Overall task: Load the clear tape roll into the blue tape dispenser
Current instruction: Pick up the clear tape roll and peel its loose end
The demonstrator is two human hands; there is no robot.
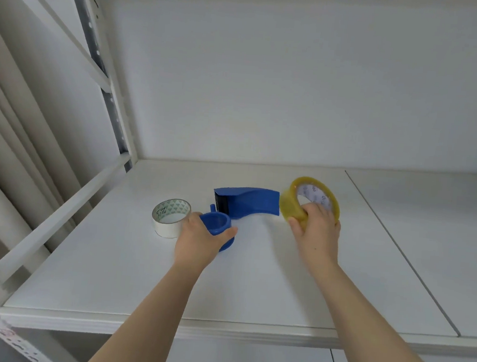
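Observation:
The blue tape dispenser [245, 202] lies on the white shelf board [223, 288], its handle pointing right and its round hub toward me. My left hand [199, 240] is closed around that blue hub. My right hand [317, 230] holds the clear, yellowish tape roll [292, 203] tilted in the air, just right of the dispenser's handle, with fingers through its core.
A white tape roll [170, 217] with a green-patterned core sits just left of my left hand. The shelf's metal upright [107, 90] and rail stand at the left. A seam [397, 244] splits the board on the right; the back wall is close behind.

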